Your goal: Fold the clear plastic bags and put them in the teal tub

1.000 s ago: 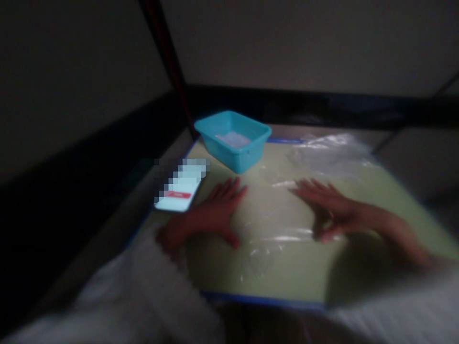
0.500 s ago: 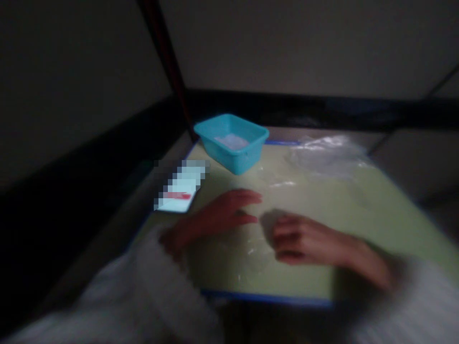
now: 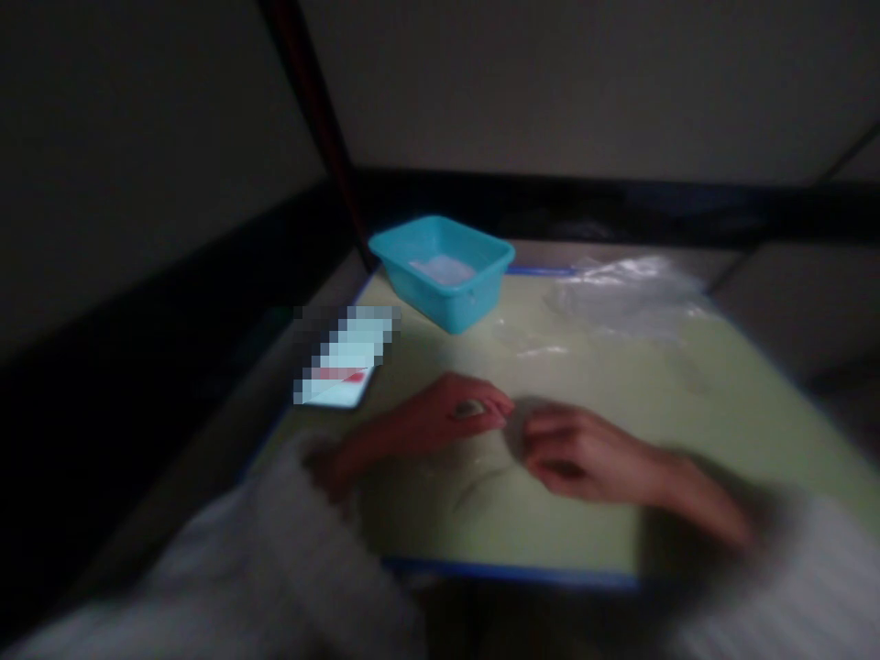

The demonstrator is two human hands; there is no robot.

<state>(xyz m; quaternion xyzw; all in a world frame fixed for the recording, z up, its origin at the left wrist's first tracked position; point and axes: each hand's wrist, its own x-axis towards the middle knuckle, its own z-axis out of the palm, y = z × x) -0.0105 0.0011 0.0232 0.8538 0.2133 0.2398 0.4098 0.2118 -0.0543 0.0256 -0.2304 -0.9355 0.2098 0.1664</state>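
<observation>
My left hand (image 3: 446, 422) and my right hand (image 3: 577, 451) meet over the middle of a pale green mat (image 3: 619, 513) with a blue border. Both hands have their fingers curled into a pinch, fingertips almost touching each other. A thin clear plastic sheet (image 3: 481, 477) lies faintly under them; the blur hides whether the fingers grip it. Both arms wear white knitted sleeves.
A turquoise plastic tub (image 3: 440, 270) with something white inside stands at the mat's far left corner. Crumpled clear plastic (image 3: 629, 293) lies at the far right. A white card with a red stripe (image 3: 340, 367) rests off the mat's left edge. Dark walls surround the table.
Both hands were spread flat and apart on the clear plastic. They have drawn together toward the middle and curled their fingers into pinches.
</observation>
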